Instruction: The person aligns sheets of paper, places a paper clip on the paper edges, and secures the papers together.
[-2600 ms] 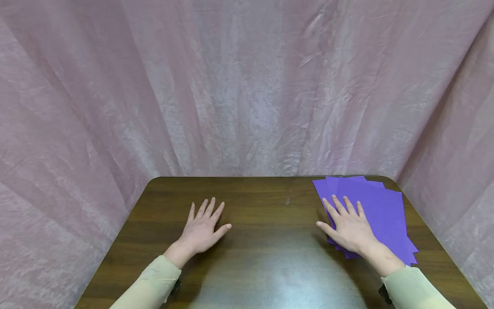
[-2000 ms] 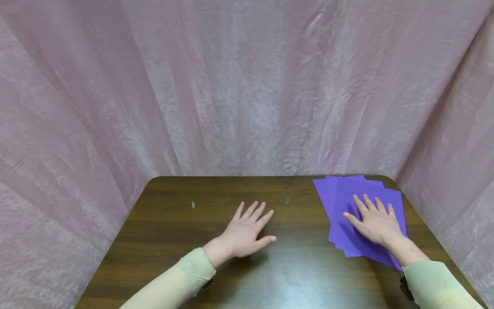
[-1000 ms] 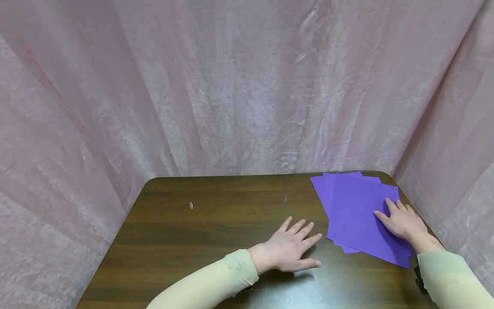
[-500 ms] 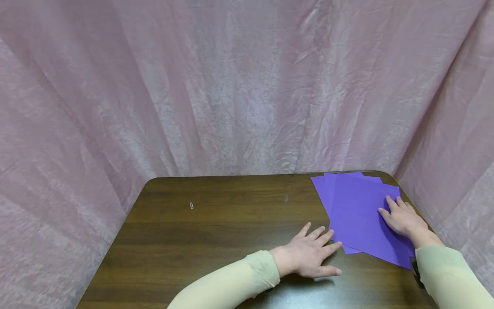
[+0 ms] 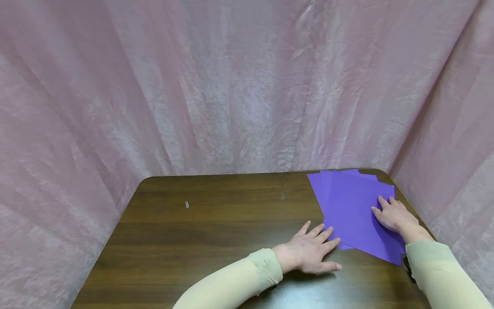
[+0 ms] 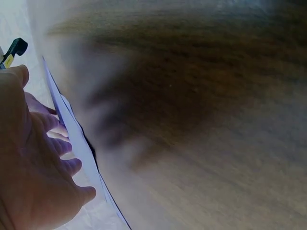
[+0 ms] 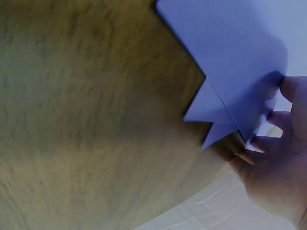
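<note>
A fanned stack of several purple paper sheets (image 5: 353,210) lies at the table's right side, its corners offset from one another. My left hand (image 5: 310,251) is palm down with spread fingers, its fingertips right at the stack's lower left edge. At the right edge of the top sheet, my right hand (image 5: 394,216) rests with its fingers stretched and slightly apart. In the right wrist view, thumb and fingertips of the right hand (image 7: 280,158) touch the border of the sheets (image 7: 225,52). Far off to the left lies a small paper clip (image 5: 187,204).
The brown wooden table (image 5: 216,223) has rounded far corners. A pink velvet curtain (image 5: 247,86) hangs behind it and along both sides. A small pale mark (image 5: 282,196) shows on the tabletop left of the sheets.
Both hands have moved right: the left from beside the paper clip to the stack's lower left corner, the right from the stack's left part to its right edge. The paper clip is now uncovered.
</note>
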`<state>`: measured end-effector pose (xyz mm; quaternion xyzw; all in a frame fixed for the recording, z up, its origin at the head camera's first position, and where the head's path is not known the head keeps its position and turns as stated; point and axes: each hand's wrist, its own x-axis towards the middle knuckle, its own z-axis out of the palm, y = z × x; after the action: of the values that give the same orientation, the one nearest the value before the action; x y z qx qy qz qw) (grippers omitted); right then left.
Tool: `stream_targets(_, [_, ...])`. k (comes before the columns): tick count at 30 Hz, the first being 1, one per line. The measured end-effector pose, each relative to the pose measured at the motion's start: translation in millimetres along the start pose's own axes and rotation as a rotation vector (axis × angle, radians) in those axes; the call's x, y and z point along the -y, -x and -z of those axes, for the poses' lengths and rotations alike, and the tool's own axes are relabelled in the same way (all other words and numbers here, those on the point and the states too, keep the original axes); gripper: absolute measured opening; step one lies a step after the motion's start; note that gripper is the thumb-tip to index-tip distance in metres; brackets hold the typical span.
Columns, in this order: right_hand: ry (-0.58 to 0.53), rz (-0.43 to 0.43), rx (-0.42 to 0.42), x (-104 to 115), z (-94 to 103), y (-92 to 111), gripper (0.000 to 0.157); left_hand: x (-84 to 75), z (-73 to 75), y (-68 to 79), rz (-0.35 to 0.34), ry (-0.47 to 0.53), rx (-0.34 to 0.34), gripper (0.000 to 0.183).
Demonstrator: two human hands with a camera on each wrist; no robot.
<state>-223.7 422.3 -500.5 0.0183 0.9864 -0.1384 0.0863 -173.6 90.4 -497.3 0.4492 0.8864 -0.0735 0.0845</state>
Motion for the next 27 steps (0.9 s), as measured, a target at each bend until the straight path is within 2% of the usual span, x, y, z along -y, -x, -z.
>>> stream_targets(10, [0.032, -0.023, -0.009, 5.7, -5.1, -1.6, 0.077, 1.8, -4.4, -1.9, 0.027, 0.040, -0.005, 0.078])
stream_targets(22, [0.001, -0.005, -0.041, 7.0, -4.3, -2.8, 0.082, 1.2, -3.1, -2.6, 0.056, 0.034, 0.053, 0.076])
stream_targets(27, [-0.006, 0.032, -0.028, 4.2, -2.6, -1.7, 0.076, 1.0, -1.2, -0.4, 0.052, 0.023, 0.067, 0.076])
